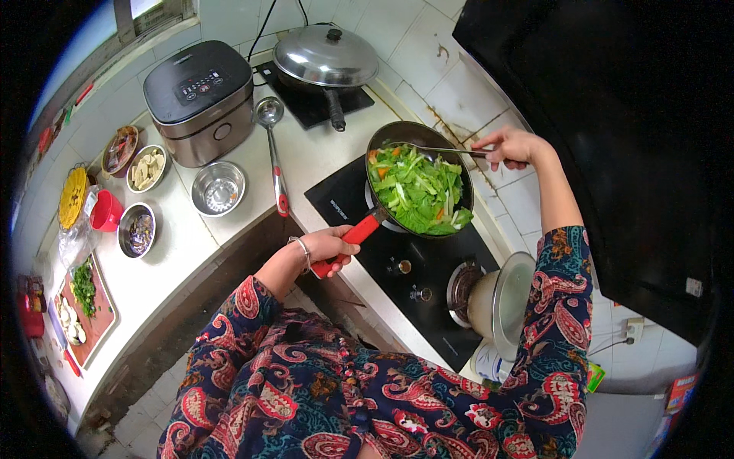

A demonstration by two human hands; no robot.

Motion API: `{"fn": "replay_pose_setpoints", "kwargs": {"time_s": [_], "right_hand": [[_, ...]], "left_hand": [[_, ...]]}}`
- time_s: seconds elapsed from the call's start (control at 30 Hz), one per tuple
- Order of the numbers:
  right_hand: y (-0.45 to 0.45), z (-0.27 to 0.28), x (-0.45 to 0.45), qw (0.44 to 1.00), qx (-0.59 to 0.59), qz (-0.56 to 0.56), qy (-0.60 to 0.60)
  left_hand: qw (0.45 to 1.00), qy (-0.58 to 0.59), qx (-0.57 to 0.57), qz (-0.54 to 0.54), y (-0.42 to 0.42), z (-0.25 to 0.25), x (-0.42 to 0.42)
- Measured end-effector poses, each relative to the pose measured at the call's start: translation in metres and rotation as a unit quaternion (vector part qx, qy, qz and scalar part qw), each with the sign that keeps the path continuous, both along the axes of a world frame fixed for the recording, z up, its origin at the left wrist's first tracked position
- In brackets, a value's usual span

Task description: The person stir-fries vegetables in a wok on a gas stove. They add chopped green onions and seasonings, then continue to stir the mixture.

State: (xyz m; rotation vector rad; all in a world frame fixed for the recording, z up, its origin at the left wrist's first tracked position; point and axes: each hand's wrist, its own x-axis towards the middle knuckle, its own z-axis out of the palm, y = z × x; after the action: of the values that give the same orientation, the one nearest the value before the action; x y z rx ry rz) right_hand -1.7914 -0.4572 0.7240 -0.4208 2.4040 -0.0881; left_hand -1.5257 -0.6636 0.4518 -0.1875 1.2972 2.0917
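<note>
My left hand point(331, 250) is closed around the red handle point(363, 228) of a dark frying pan point(395, 133) on the far burner of a black gas hob point(427, 258). Chopped leafy greens point(421, 186) with a few orange pieces, perhaps carrot, fill much of the pan. My right hand point(512, 149) grips the dark end of a long metal utensil point(444, 150) from above. Its working end rests among the greens at the pan's upper left, so I cannot tell whether it is a spatula or a spoon.
A lidded pot point(487, 304) sits by the nearer burner, under my right forearm. Leftward on the counter are a ladle point(274, 152), a steel bowl point(218, 189), a rice cooker point(200, 103) and a cutting board point(103, 327) with a knife point(70, 358). Behind stands a lidded wok point(327, 57).
</note>
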Motion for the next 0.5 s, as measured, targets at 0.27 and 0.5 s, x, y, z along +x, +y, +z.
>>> {"fn": "replay_pose_setpoints", "kwargs": {"time_s": [0.27,0.5], "right_hand": [[0.009,0.029,0.117,0.914,0.137,0.246,0.293],[0.142,-0.012,0.164,0.975,-0.072,0.039,0.204]], "left_hand": [[1.0,0.003,-0.003,0.028,-0.002,-0.001,0.004],[1.0,0.015,0.004,0.005,0.004,0.0,-0.002]]}}
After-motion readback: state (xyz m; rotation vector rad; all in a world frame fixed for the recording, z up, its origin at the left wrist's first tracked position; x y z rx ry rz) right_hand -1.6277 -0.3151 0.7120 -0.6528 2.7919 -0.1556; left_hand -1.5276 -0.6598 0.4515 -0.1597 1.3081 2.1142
